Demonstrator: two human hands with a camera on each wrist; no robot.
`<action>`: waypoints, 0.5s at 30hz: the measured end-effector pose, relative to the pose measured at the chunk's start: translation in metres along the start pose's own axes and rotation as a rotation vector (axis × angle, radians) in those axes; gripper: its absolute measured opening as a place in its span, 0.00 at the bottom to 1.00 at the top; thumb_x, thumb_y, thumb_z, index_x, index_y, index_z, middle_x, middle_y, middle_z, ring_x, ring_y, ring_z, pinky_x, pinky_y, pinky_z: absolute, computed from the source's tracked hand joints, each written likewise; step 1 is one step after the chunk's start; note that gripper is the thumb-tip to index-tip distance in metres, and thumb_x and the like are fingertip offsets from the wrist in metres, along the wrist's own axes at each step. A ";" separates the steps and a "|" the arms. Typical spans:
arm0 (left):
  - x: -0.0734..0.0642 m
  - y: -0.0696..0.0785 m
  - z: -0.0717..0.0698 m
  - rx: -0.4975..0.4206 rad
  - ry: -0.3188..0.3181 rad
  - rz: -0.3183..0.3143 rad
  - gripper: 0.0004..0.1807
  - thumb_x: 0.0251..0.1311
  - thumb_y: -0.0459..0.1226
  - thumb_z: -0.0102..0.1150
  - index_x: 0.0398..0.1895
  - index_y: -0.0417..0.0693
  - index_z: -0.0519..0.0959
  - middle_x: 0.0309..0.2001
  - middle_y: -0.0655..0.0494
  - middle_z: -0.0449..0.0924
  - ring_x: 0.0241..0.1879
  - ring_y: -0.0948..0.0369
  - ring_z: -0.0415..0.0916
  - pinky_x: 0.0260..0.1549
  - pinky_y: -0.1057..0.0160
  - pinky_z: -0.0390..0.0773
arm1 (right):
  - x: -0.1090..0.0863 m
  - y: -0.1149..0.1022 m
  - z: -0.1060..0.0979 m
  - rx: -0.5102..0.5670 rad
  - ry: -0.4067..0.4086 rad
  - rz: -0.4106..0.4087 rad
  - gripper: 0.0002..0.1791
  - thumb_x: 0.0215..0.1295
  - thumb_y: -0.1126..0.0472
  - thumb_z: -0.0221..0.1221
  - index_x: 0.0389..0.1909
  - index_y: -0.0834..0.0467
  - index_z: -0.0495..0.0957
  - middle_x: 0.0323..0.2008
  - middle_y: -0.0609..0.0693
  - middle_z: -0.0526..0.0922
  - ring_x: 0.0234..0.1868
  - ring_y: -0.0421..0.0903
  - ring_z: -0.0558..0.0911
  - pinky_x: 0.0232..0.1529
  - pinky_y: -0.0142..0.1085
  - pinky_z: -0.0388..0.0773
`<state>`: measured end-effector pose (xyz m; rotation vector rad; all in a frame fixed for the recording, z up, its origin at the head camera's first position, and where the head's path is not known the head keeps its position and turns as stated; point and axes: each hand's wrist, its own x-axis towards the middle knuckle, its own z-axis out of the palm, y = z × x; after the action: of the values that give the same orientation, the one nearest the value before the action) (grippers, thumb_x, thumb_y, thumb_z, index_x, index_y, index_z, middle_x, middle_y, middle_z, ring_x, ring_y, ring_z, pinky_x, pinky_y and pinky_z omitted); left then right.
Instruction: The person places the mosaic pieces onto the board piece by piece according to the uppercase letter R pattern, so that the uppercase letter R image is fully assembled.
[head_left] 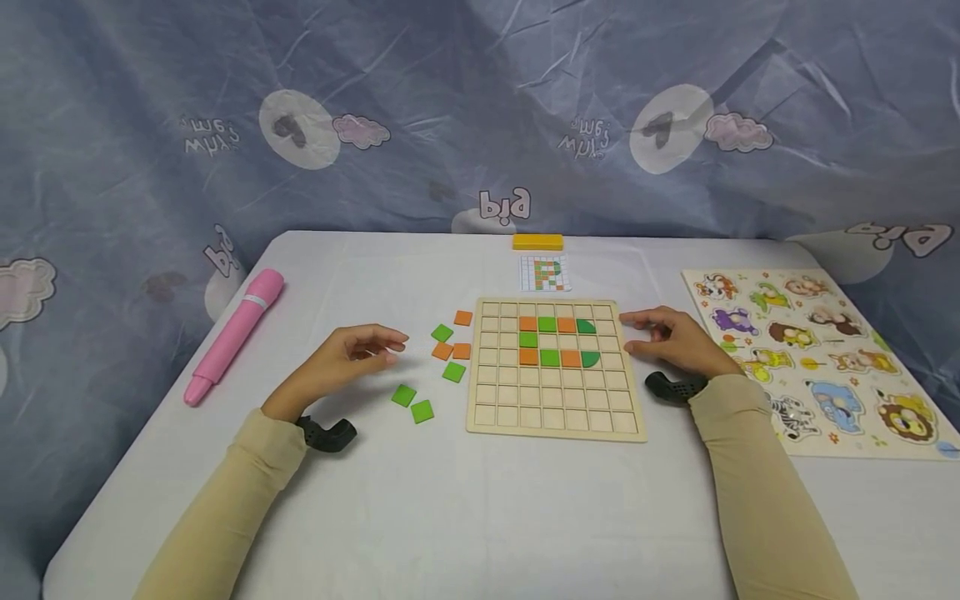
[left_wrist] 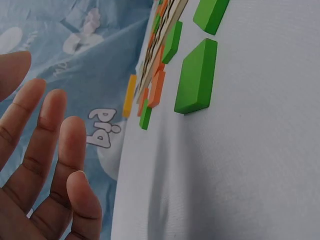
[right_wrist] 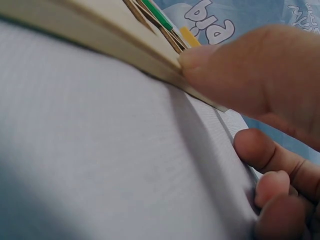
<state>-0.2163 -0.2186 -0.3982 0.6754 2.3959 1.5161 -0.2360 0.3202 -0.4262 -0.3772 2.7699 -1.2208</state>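
Observation:
A wooden grid board point(head_left: 557, 423) lies flat on the table. In its cells sit orange and green square tiles point(head_left: 547, 324), with two dark green rounded pieces point(head_left: 590, 359) at the right ends of two rows. My left hand point(head_left: 348, 360) hovers left of the board, fingers loosely bent, holding nothing. Between that hand and the board lie several loose green tiles point(head_left: 422, 411) and three orange tiles point(head_left: 462, 317). At the board's right edge is my right hand point(head_left: 672, 340); its thumb point(right_wrist: 235, 75) touches the edge in the right wrist view, with the other fingers bent below.
A small pattern card point(head_left: 545, 273) with a coloured letter-like figure lies behind the board, and a yellow block point(head_left: 537, 242) behind that. A pink marker-shaped object point(head_left: 234, 337) rests at the left. An animal picture board point(head_left: 817, 367) lies at the right, partly under the right forearm.

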 end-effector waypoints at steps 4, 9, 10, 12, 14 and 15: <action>-0.002 -0.004 0.001 -0.005 0.000 -0.009 0.20 0.75 0.33 0.64 0.65 0.31 0.80 0.58 0.36 0.86 0.54 0.61 0.81 0.54 0.64 0.77 | 0.000 0.001 0.000 0.012 -0.003 -0.003 0.29 0.70 0.63 0.72 0.69 0.66 0.79 0.55 0.64 0.78 0.36 0.45 0.69 0.37 0.34 0.67; -0.003 -0.012 0.002 0.025 -0.013 -0.024 0.19 0.74 0.32 0.64 0.64 0.33 0.82 0.57 0.40 0.87 0.52 0.61 0.81 0.52 0.64 0.77 | -0.001 0.001 0.000 0.014 -0.005 -0.007 0.29 0.70 0.63 0.72 0.69 0.66 0.79 0.55 0.63 0.78 0.36 0.44 0.69 0.37 0.34 0.67; -0.003 -0.013 0.002 0.039 -0.021 -0.025 0.19 0.73 0.32 0.65 0.64 0.34 0.82 0.57 0.41 0.87 0.51 0.61 0.81 0.52 0.65 0.77 | -0.001 0.001 0.000 0.013 -0.004 -0.009 0.29 0.70 0.63 0.72 0.69 0.66 0.79 0.55 0.63 0.78 0.36 0.44 0.69 0.37 0.34 0.67; -0.004 -0.016 0.001 0.065 -0.042 -0.023 0.18 0.72 0.32 0.66 0.62 0.36 0.84 0.57 0.42 0.87 0.49 0.61 0.81 0.51 0.66 0.77 | -0.001 0.001 0.000 0.016 -0.004 -0.012 0.29 0.70 0.63 0.72 0.69 0.66 0.79 0.55 0.63 0.78 0.36 0.44 0.69 0.37 0.34 0.67; -0.005 -0.018 0.001 0.094 -0.066 -0.019 0.17 0.70 0.31 0.68 0.60 0.37 0.85 0.56 0.44 0.88 0.46 0.61 0.81 0.48 0.67 0.77 | -0.001 0.001 -0.001 0.022 -0.005 -0.013 0.29 0.70 0.63 0.72 0.69 0.67 0.79 0.55 0.63 0.78 0.36 0.44 0.69 0.37 0.34 0.68; -0.005 -0.019 0.001 0.102 -0.076 -0.015 0.17 0.69 0.31 0.69 0.59 0.37 0.86 0.55 0.44 0.88 0.45 0.61 0.80 0.47 0.67 0.76 | -0.001 0.001 -0.001 0.024 -0.005 -0.014 0.29 0.70 0.63 0.72 0.69 0.67 0.79 0.55 0.63 0.78 0.36 0.44 0.69 0.37 0.34 0.68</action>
<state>-0.2166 -0.2274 -0.4159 0.7214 2.4283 1.3453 -0.2354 0.3213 -0.4264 -0.3973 2.7503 -1.2532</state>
